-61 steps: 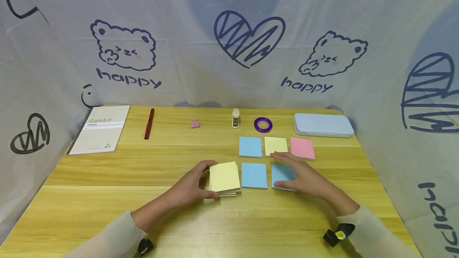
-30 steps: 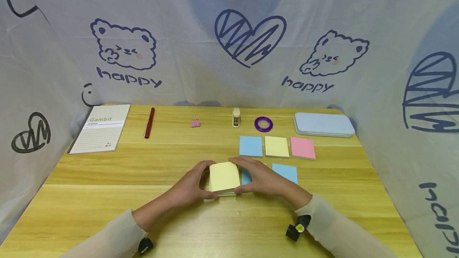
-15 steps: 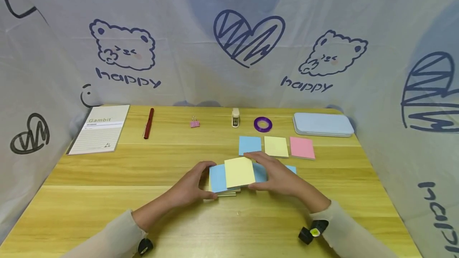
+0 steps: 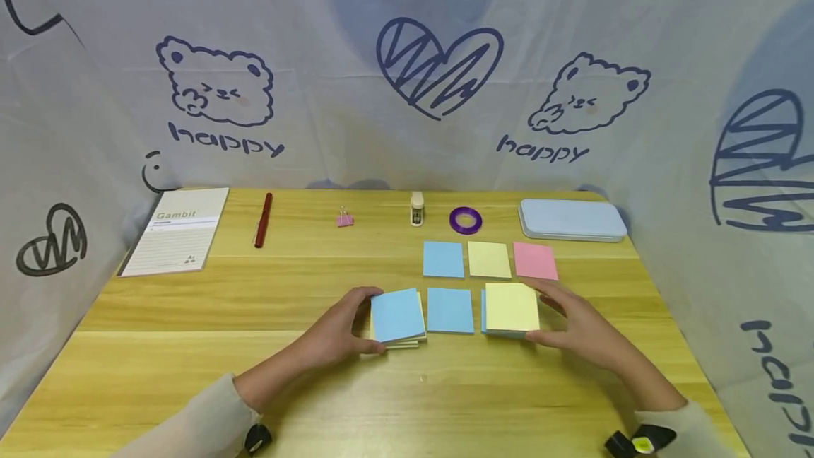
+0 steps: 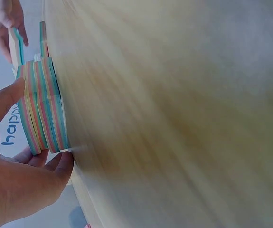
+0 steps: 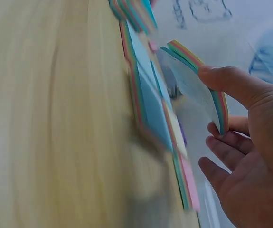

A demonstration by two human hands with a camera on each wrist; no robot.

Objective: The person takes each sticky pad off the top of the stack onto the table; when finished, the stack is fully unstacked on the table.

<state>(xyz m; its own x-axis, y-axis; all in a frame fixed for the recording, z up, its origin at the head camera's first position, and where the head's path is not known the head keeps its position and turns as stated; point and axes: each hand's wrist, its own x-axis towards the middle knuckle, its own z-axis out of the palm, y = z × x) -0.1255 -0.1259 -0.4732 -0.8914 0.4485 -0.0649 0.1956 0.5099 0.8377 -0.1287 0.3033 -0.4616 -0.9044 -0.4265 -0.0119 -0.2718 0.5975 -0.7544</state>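
Observation:
My left hand (image 4: 340, 327) grips a stack of sticky note pads (image 4: 397, 315), blue on top, with thumb and fingers at its near and far edges. In the left wrist view the stack (image 5: 41, 107) shows several striped layers. My right hand (image 4: 581, 327) pinches a yellow-topped sticky note pad (image 4: 511, 307) between thumb and fingers. That pad (image 6: 198, 80) is tilted and lifted off the table in the right wrist view. Under it in the head view a blue pad (image 4: 483, 313) is mostly covered. Another blue pad (image 4: 450, 311) lies between the hands.
Behind lie a blue pad (image 4: 443, 259), a yellow pad (image 4: 489, 259) and a pink pad (image 4: 535, 261). Along the back are a notebook (image 4: 174, 232), red pen (image 4: 263, 220), pink binder clip (image 4: 344, 219), small white bottle-like item (image 4: 416, 209), purple tape roll (image 4: 466, 220) and pale blue case (image 4: 572, 219).
My right hand has taken the yellow-topped pad off the left stack and carried it right, over the blue pad. A blue top now shows on the stack. The left hand stays in place.

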